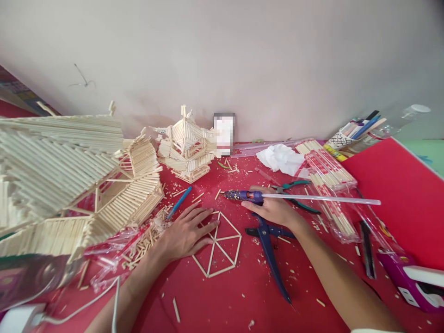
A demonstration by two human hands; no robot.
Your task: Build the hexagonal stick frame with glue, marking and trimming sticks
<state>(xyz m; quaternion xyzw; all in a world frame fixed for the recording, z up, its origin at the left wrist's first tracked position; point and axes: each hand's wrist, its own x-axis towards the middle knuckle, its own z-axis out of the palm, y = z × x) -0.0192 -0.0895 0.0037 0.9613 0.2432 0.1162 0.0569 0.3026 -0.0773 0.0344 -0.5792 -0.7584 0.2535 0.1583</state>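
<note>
1. Nearest, a loose stick (176,310) lies on the red table (204,305), with a white plug (22,319) at the left corner.
2. The wooden frame (215,239), a hexagon with spokes, lies flat on the table between the two arms.
3. The left hand (187,231) is palm down with fingers spread, their tips over the frame's left side; whether they press on it I cannot tell.
4. The pruner (268,254) lies to the right of the frame, its handles splayed.
5. The right hand (268,206) is wrapped around the glue gun (239,196), nozzle pointing left beyond the frame; a clear glue stick (322,199) juts from its back.
6. Beyond the left hand lies a blue pen (179,202).
7. Farther back stand the small model (187,150) and, near the wall (222,55), a pixelated panel (225,134); crumpled tissue (282,158) lies to their right.
</note>
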